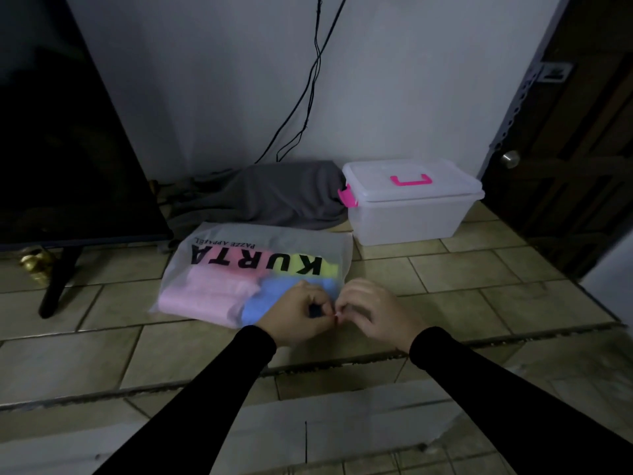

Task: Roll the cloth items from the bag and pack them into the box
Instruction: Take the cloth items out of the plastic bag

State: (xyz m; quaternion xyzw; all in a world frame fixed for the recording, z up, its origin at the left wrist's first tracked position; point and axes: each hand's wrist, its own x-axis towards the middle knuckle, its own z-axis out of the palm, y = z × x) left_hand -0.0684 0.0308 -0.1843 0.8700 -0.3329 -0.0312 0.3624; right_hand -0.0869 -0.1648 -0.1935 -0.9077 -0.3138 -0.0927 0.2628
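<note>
Tiled floor (462,269) carries a translucent plastic bag (219,248) of pink, blue and yellow cloths. Left hand (298,311) and right hand (368,311) pinch its near edge, opening it. Lidded clear plastic box (411,214) still needs opening.

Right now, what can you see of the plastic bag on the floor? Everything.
The frosted translucent plastic bag lies flat on the tiled floor, printed with black "KURTA" lettering that reads upside down from this view. Pink, yellow-green and blue cloth show through it. Its near right corner is pinched by the left hand and right hand. A grey cloth bundle lies just behind it.
</note>
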